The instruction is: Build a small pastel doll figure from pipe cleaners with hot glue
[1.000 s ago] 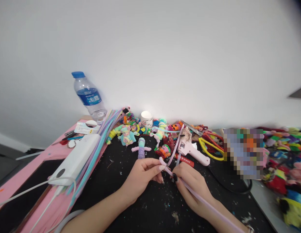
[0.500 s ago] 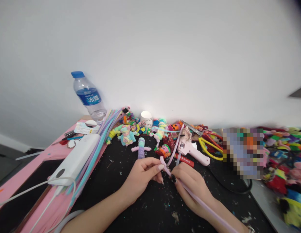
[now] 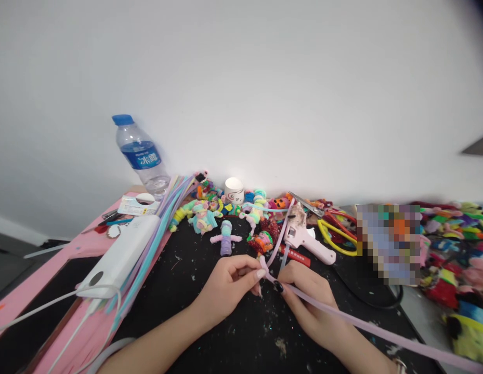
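Note:
My left hand pinches the looped end of a lilac pipe cleaner over the black mat. My right hand is closed on the same pipe cleaner just to the right, and its long tail runs off toward the lower right corner. A second lilac strand rises from the pinch toward the pink glue gun. A small lilac pipe-cleaner doll lies just beyond my left hand.
Several bright pipe-cleaner figures crowd the back edge, near a water bottle, a small white cup and a bundle of pastel pipe cleaners. A white power bank with cables lies left. Yellow scissors and more figures lie right.
The pipe cleaner's long tail has swung from along my right forearm out toward the lower right. Both hands stay pinched at the same spot.

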The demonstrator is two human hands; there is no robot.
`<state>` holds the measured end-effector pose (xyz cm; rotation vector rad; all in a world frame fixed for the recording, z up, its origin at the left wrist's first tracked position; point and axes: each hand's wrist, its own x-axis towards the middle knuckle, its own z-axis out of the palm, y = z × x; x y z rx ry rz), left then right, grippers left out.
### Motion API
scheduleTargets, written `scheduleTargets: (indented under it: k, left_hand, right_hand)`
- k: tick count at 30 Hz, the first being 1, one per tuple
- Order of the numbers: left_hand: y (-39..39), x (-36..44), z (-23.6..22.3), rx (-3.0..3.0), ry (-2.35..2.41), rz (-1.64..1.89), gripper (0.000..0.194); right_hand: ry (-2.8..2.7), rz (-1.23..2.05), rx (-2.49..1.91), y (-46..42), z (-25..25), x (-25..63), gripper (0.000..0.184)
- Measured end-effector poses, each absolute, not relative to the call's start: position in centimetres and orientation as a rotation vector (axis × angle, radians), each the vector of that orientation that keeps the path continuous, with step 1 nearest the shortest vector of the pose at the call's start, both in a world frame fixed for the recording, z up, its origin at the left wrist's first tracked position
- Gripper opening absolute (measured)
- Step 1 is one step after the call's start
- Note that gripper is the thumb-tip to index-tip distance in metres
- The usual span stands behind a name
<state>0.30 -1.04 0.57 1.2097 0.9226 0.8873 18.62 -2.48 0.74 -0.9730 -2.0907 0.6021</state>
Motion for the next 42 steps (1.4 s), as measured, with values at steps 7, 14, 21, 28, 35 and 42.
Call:
scheduleTargets:
  k: [7,14,21,28,35,42]
  left_hand:
    - [-1.2,0.5,0.9,1.300,0.909,0.771,0.016]
    - [-1.3,0.6,1.1,1.309,0.869,0.679,0.012]
    - [-1.3,0.2,0.9,1.257,0.752,0.556,0.012]
    - [-1.4,-0.2,0.4,1.173,0.637,0.417,0.014]
    - [-1.2,-0.4,0.3,0.993,0.528,0.339,0.023]
    - [-1.0,-0.7,0.4,0.893,0.452,0.227,0.021]
  right_hand:
    - [-1.994,0.705,-0.990,-2.5,0.2,18.9,0.017]
    - [-2.002,0.743,-0.972,-2.5,0.1,18.9,0.020]
    - [-2.054,0.758,-0.991,-2.5,0.0,18.8,0.025]
    - [-2.153,0.802,-0.952,-2.3,-0.2,19.0,0.029]
    - [-2.016,1.102,-0.928,-2.4,-0.2,18.5,0.034]
    - [-1.871,1.351,-0.908,-2.9,0.5,18.1,0.039]
